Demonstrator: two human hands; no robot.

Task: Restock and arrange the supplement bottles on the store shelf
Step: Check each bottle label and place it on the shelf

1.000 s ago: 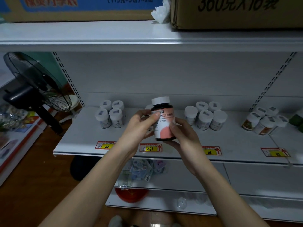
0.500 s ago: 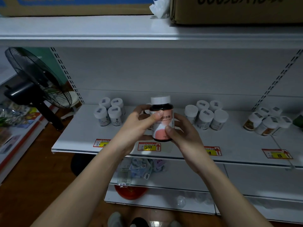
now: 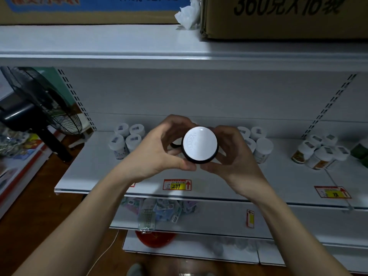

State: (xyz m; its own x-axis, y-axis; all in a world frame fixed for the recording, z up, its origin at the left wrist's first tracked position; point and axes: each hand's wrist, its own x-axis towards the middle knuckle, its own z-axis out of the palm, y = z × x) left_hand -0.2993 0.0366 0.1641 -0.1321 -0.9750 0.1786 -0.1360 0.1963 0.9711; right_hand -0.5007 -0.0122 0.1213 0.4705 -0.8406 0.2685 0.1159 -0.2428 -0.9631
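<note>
I hold a dark supplement bottle (image 3: 200, 144) in front of the white shelf (image 3: 91, 170), tipped so its round white cap faces the camera and hides the label. My left hand (image 3: 157, 150) grips its left side, thumb under the cap rim. My right hand (image 3: 231, 156) grips its right side with curled fingers. Behind my left hand stands a group of white-capped bottles (image 3: 127, 138). More white-capped bottles (image 3: 256, 143) stand behind my right hand. A further cluster with orange labels (image 3: 318, 152) sits at the far right.
A yellow price tag reading 299 (image 3: 177, 184) sits on the shelf edge below the bottle. Cardboard boxes (image 3: 278, 14) rest on the upper shelf. A black standing fan (image 3: 37, 108) is at the left. Loose packets (image 3: 157, 210) lie on the lower shelf.
The bottle has been tipped from upright, label showing, to cap toward the camera. Both hands stayed around it and rose slightly in view.
</note>
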